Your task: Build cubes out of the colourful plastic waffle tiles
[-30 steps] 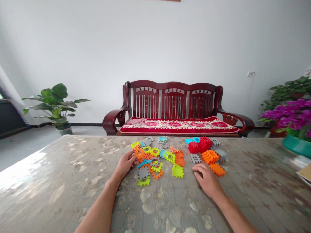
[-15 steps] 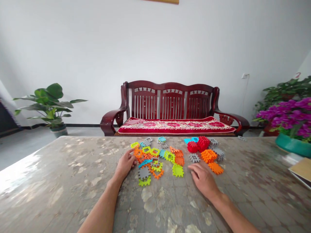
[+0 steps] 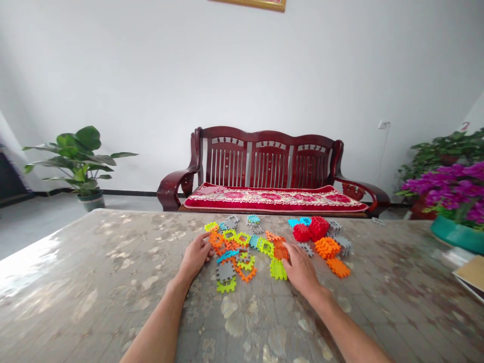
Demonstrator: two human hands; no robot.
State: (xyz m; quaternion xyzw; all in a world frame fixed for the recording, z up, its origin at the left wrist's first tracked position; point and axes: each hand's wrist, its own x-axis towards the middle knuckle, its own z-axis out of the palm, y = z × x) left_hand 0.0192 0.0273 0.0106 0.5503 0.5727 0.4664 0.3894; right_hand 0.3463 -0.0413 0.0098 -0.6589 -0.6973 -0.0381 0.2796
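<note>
Left hand [image 3: 195,256]: I see it resting on the glossy floral-patterned table [image 3: 94,282], fingers loosely curled, holding nothing, against the left edge of the scattered flat plastic notched tiles [image 3: 242,248].
Right hand [image 3: 300,267]: palm down, fingers together on a flat orange square tile [image 3: 280,250]; I cannot tell whether it pinches.
Lime-green notched tile [image 3: 277,269]: just beside the right hand.

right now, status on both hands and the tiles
Left hand resting at tile pile's edge. Right hand touching orange tile. Built blocks to its right.
</note>
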